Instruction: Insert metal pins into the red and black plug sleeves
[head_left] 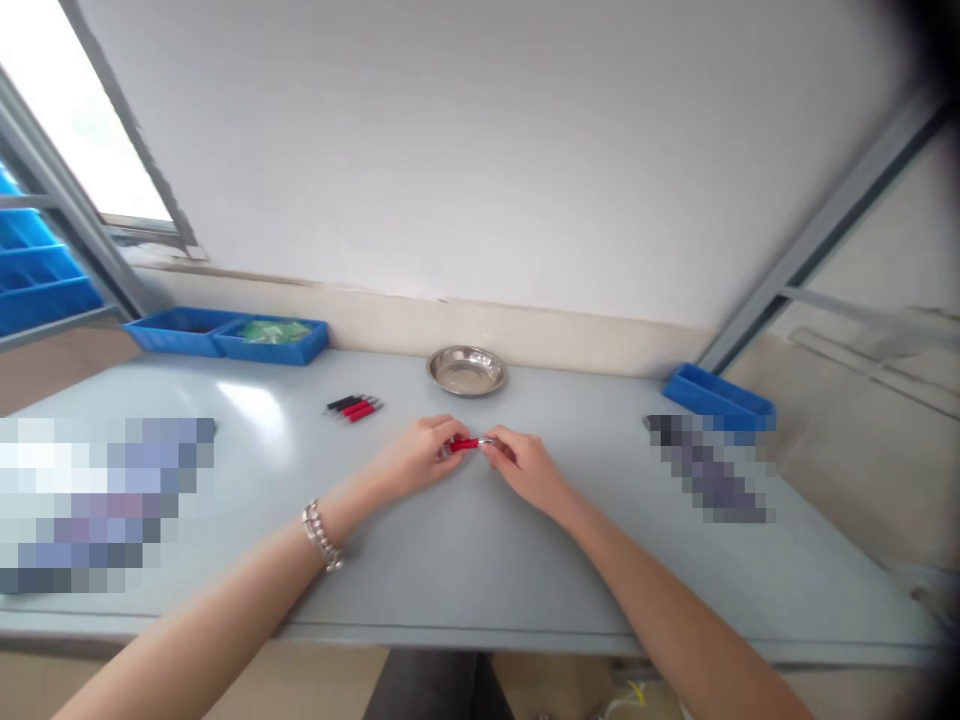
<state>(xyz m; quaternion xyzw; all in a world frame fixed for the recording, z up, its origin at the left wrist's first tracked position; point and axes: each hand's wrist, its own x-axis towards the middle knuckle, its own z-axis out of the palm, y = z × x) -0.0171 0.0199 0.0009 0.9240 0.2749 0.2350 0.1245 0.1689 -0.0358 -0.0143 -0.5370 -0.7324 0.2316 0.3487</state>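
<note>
A short red cylindrical part with a metal end (466, 445) is held between my two hands above the middle of the table. My left hand (416, 458) pinches its red body, and my right hand (529, 470) grips the metal end, partly hiding it. A metal bracelet (322, 535) circles my left wrist. Several slim red and black pieces (354, 407) lie side by side on the table beyond my left hand.
A round steel dish (466, 370) stands near the wall on the pale grey table (480, 575). Blue trays (187, 331) sit back left, one holding green material (274, 333). Another blue tray (716, 397) sits back right. Pixelated patches hide areas at both sides.
</note>
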